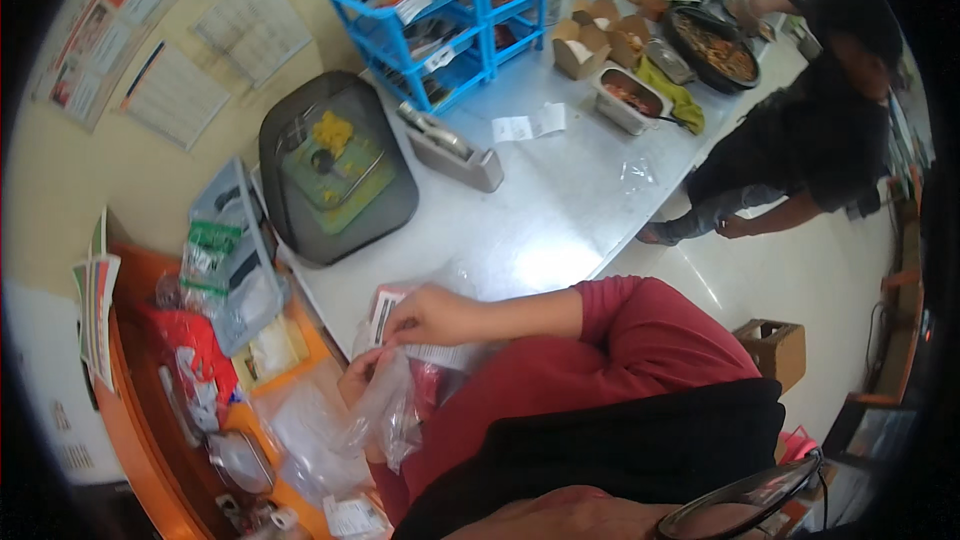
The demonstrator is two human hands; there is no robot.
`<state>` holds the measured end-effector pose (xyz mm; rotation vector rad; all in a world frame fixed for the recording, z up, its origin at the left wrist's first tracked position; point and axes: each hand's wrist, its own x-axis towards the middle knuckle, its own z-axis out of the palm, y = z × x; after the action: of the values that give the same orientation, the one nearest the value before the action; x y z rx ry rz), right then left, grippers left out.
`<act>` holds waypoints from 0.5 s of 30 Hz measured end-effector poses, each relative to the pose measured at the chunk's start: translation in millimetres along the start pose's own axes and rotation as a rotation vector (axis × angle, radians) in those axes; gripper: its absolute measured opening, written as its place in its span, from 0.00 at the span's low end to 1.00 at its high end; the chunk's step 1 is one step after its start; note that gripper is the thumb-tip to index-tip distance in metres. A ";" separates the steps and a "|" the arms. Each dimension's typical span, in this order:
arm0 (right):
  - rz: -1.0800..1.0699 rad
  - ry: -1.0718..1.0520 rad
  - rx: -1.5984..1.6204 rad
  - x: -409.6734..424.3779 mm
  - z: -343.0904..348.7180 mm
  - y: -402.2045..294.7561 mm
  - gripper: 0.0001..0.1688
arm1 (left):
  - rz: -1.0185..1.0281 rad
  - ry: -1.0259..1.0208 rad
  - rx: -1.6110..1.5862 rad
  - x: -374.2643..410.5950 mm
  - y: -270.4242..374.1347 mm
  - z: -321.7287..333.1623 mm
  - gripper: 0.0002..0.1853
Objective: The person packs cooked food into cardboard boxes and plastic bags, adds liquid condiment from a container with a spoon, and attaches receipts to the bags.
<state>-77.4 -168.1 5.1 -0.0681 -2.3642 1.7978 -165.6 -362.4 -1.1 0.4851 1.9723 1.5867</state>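
My right hand (429,316) pinches the gathered edge of a clear plastic bag (390,409) at the front corner of the metal table. Close beside it, my left hand (358,379) grips the same bag, its fingers partly covered by the plastic. A red-and-white printed packet (384,309) shows behind my right fingers. Below my right wrist is something red (427,390) under the plastic; whether it is inside the bag I cannot tell. More crumpled clear plastic (307,427) lies on the orange counter, to the left of my left forearm.
On the metal table (525,217) stand a tape dispenser (454,150), a dark tray (397,217) with a green board, blue tiered racks (480,52), paper food boxes (581,52) and a black pan (712,49). A co-worker (810,120) stands at the far right. A grey basket (251,277) is at left.
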 end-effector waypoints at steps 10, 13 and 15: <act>0.013 -0.039 0.061 0.3 5.1 -9.4 0.06 | -0.090 -0.099 0.001 -10.3 21.1 -0.3 0.10; 0.197 0.012 0.100 -3.7 7.6 -7.9 0.06 | -0.159 -0.136 -0.041 -9.5 31.5 0.0 0.09; 0.143 -0.006 0.081 -4.0 10.6 -4.4 0.05 | -0.148 -0.143 -0.060 -9.7 31.3 0.7 0.09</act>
<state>-74.9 -180.0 6.2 -0.2268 -2.3420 1.9571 -159.6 -360.3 31.1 0.4074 1.8052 1.4737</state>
